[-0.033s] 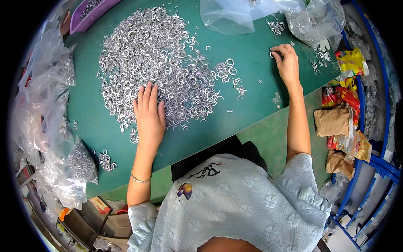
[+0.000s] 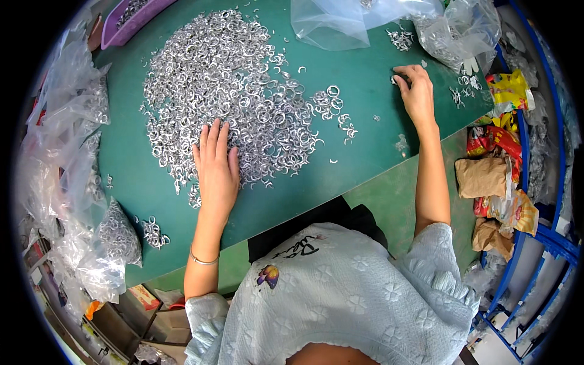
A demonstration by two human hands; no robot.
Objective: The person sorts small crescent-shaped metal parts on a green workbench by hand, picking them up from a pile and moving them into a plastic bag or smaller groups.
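A broad heap of silver-coloured metal rings [image 2: 201, 79] covers the left and middle of the green table [image 2: 347, 176]. My left hand [image 2: 216, 173] lies on the heap's near edge, fingers stretched out and a little apart. Off to the right, my right hand [image 2: 417, 97] is closed in a pinch. Between its thumb and fingertips is a single silver ring [image 2: 393, 79], partly hidden by them. A few rings [image 2: 333, 91] lie loose between the heap and my right hand. Small ring groups sit beyond it [image 2: 401, 40] and near the right corner [image 2: 466, 91].
Clear plastic bags [image 2: 453, 36] stand at the far right. A purple tray [image 2: 115, 30] is at the far left. More bags, one a filled bag of rings [image 2: 120, 234], line the left edge. Blue racks [image 2: 556, 243] and paper packets [image 2: 483, 176] stand past the right edge.
The ring in my right hand has turned slightly and shows less of its round opening. My left hand has not moved.
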